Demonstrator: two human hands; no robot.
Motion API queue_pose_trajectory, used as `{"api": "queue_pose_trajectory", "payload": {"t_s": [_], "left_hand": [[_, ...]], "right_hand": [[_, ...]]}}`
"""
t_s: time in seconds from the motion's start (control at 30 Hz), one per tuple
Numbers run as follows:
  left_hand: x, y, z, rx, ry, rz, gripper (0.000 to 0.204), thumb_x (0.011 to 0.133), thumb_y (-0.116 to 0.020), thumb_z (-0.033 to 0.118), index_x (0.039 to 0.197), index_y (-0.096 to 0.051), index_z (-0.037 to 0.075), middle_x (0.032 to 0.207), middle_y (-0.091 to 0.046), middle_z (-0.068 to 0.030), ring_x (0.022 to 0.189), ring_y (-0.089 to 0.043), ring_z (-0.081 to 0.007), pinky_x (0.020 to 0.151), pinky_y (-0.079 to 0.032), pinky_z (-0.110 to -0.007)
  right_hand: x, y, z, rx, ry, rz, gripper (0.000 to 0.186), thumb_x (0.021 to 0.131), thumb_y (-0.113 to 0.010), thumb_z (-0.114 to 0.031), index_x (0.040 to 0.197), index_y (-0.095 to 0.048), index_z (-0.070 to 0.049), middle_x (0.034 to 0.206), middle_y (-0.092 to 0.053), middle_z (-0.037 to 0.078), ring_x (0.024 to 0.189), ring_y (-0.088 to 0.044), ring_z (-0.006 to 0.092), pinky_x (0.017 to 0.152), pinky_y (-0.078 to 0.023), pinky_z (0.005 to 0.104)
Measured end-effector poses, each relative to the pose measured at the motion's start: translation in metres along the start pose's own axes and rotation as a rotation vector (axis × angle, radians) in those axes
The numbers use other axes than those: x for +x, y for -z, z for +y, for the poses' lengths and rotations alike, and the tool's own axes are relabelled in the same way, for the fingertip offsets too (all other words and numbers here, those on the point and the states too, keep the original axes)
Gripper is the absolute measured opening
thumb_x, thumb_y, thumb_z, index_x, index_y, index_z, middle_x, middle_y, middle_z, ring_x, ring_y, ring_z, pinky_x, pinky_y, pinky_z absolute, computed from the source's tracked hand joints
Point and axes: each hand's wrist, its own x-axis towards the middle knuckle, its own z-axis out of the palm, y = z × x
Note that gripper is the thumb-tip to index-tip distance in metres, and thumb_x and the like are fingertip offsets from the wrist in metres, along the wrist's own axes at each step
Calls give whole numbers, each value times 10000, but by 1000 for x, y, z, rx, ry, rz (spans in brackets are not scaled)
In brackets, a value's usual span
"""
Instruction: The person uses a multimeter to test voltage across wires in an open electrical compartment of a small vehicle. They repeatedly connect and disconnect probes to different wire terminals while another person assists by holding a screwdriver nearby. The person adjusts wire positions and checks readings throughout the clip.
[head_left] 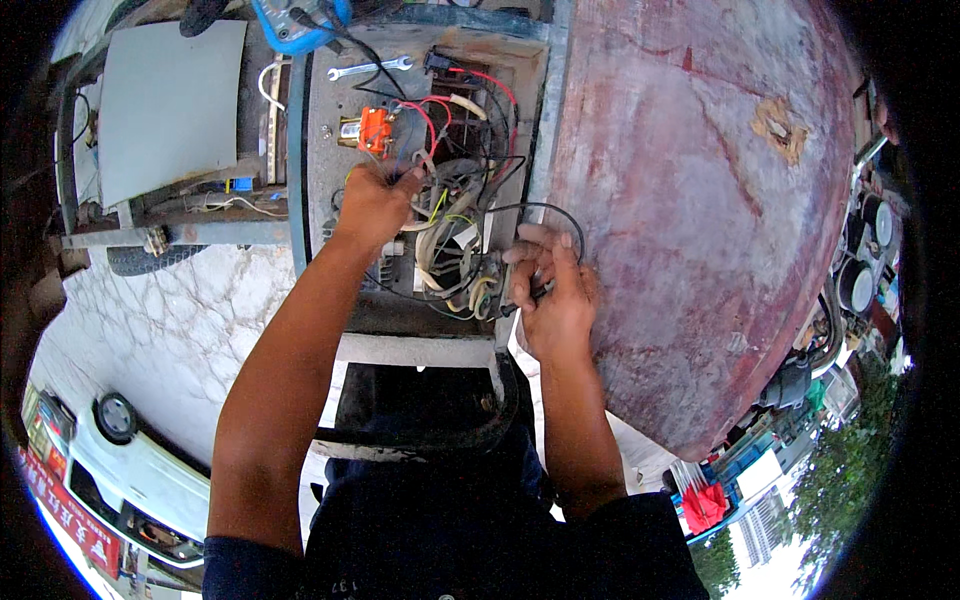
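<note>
Head view: left to right, one pale grey sheet panel [172,110] is seen flat on the frame, then one blue-rimmed device [303,28] at the top edge. One open-ended wrench [370,68] is laid nearly crosswise. Below it is set one orange-ended solenoid relay [375,130], long axis roughly left-right, just beyond the left hand [378,203], well apart from the right; left is clearly nearer. Left fingers are bunched at the near side of the relay; whether a wire is pinched can't be told. One wiring bundle [455,240] is spread between the hands, strands too tangled to count. One black cable [540,206] is looped toward the right hand [556,290], whose fingers are half-curled and blurred; grip can't be confirmed. Farthest right, one worn reddish board [670,230] is seen.
</note>
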Motion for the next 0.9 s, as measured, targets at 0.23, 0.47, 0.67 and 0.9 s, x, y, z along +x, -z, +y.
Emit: {"api": "queue_pose_trajectory", "payload": {"t_s": [0.23,0.47,0.67,0.9], "left_hand": [[4,2,-13,64,-1,-12,160,852,-644,131,803,-641,-21,630,-597,-46,506,-514,-109,479,-396,-295],[-2,4,-24,-20,-30,-113,127,883,-633,139,873,-618,13,668,-578,-16,532,-491,-105,515,-391,-263],[-11,6,-19,-27,10,-142,144,872,-640,106,864,-634,-38,622,-554,-20,508,-481,-94,489,-396,-252],[-3,1,-15,121,2,-149,137,796,-657,60,888,-658,-40,711,-621,-61,600,-553,-115,554,-444,-282]], "right_hand": [[-20,11,-6,31,83,151,499,959,-435,-444,1019,-605,22,766,-634,142,511,-490,121,412,-333,227],[-29,20,-19,34,115,127,523,958,-424,-480,1041,-602,5,756,-634,128,528,-499,123,429,-343,237],[-33,22,-19,55,102,122,516,961,-421,-484,1036,-613,-12,711,-618,96,558,-509,124,454,-351,242],[-36,28,-14,39,86,80,504,963,-426,-475,1008,-626,-15,736,-640,91,540,-496,103,451,-340,228]]}}
